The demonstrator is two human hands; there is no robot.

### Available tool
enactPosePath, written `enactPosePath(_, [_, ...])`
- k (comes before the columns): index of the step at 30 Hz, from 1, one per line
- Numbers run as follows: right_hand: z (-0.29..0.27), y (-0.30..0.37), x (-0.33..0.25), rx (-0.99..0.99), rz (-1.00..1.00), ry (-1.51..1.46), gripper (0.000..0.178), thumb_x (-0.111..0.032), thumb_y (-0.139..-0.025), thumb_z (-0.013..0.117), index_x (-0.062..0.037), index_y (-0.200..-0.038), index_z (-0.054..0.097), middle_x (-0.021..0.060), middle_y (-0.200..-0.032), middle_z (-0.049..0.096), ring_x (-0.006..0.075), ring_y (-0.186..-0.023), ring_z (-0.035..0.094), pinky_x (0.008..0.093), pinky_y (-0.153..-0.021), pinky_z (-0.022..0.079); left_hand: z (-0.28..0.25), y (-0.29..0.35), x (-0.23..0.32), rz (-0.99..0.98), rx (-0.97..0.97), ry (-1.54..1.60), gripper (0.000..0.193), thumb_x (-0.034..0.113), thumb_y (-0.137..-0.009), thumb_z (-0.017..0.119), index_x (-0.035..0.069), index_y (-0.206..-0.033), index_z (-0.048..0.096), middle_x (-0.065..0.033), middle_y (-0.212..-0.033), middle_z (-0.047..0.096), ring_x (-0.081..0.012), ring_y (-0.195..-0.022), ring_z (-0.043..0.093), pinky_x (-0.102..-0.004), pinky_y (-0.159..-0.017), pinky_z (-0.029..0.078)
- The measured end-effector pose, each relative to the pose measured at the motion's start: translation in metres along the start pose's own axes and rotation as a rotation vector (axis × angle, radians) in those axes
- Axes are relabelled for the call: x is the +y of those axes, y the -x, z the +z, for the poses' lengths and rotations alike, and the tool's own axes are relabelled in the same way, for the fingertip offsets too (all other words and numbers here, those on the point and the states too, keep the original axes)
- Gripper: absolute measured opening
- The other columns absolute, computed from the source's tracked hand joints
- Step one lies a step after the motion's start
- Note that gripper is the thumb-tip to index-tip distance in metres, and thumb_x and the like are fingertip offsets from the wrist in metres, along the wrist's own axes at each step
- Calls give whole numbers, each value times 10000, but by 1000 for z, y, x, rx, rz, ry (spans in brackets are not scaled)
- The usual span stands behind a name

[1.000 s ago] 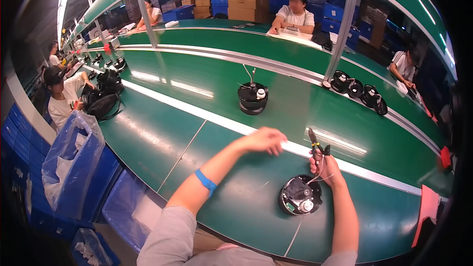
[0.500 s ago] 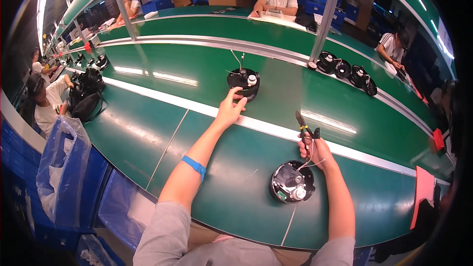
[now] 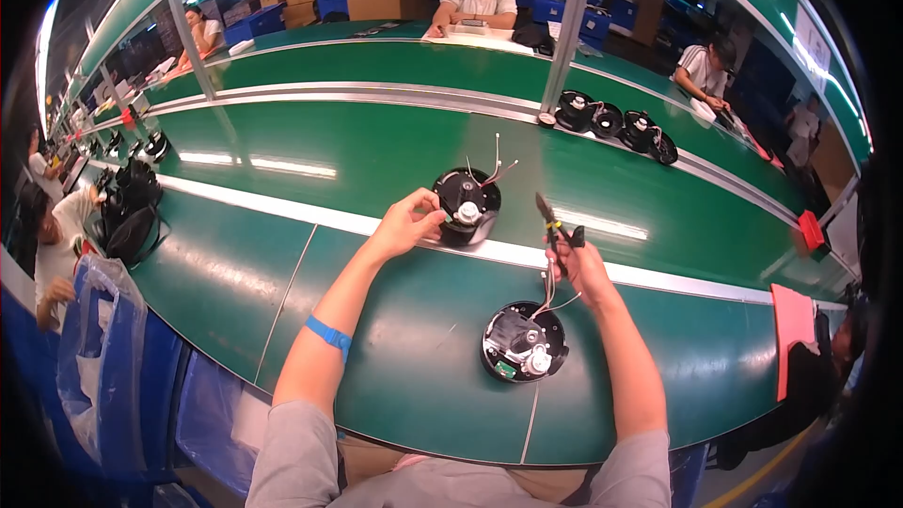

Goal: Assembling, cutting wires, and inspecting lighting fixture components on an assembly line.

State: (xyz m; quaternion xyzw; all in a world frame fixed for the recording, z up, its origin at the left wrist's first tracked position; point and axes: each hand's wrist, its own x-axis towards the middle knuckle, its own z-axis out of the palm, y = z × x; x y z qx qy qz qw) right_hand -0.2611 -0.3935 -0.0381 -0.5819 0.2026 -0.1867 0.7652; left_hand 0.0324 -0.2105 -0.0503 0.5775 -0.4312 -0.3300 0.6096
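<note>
My left hand (image 3: 411, 223) has its thumb and fingers closed on the left rim of a round black housing (image 3: 482, 196). That housing holds a pale round part and has thin wires sticking up; it sits at the near edge of the green belt. In my right hand (image 3: 585, 271) is a pair of pliers (image 3: 552, 221) with dark jaws and black-and-yellow handles, jaws pointing up and away. A second black housing (image 3: 501, 326) lies on the bench below, with a white round part and a small green board. Its wires rise to my right hand; whether the fingers hold them is unclear.
Several black housings (image 3: 635, 127) line the belt's far rail at right. A metal strip (image 3: 357, 219) divides belt from bench. Black bags (image 3: 132, 212) and a co-worker are at left, above plastic-lined blue bins (image 3: 99, 357). A pink sheet (image 3: 793, 339) hangs at right. Other people sit across.
The housing at my left hand has come nearer and turned, its wires now leaning right. My left fingers have closed on its rim. The pliers remain in my right hand; the whole view has shifted.
</note>
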Motion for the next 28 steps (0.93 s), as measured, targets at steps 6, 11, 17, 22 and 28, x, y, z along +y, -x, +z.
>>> enactPosePath(6, [10, 29, -62, 165, -300, 600, 223, -133, -901, 575, 0, -1080, 568, 14, -790, 558, 87, -644, 501, 240, -584, 442, 20, 9, 25, -167, -359, -4, 153, 130, -940, 600, 9, -1031, 585, -75, -964, 646, -174, -882, 661, -307, -785, 567])
enactPosePath(11, [41, 57, -88, 347, -487, 1157, 366, -130, -726, 723, 15, -1040, 602, 113, -875, 629, 230, -766, 626, 341, -698, 513, 23, 15, 42, -282, -573, -69, 219, 187, -969, 555, 0, -1038, 645, -117, -1008, 659, -207, -935, 674, -322, -813, 564])
enactPosePath(17, [47, 65, -86, 318, -579, 1481, 373, -174, -688, 716, -25, -1012, 608, 114, -872, 574, 292, -850, 590, 413, -741, 489, 33, 12, 34, 64, -318, -274, 365, 290, -954, 585, -7, -761, 672, -42, -989, 580, -140, -901, 588, -285, -802, 467])
enactPosePath(22, [42, 59, -79, 319, -687, 1607, 405, -213, -667, 753, -31, -999, 607, 98, -926, 561, 272, -917, 558, 383, -802, 449, 62, 10, 17, -93, -57, -101, 436, 261, -973, 548, 18, -1306, 405, -143, -1330, 489, -204, -1182, 505, -339, -988, 433])
enactPosePath(28, [47, 55, -70, 266, -639, 1699, 435, -241, -669, 768, -55, -1025, 603, 87, -928, 556, 261, -926, 552, 385, -801, 443, 76, 13, 23, -96, -342, 20, 654, 179, -951, 583, 49, -1468, 204, -164, -1433, 394, -223, -1323, 380, -337, -1106, 304])
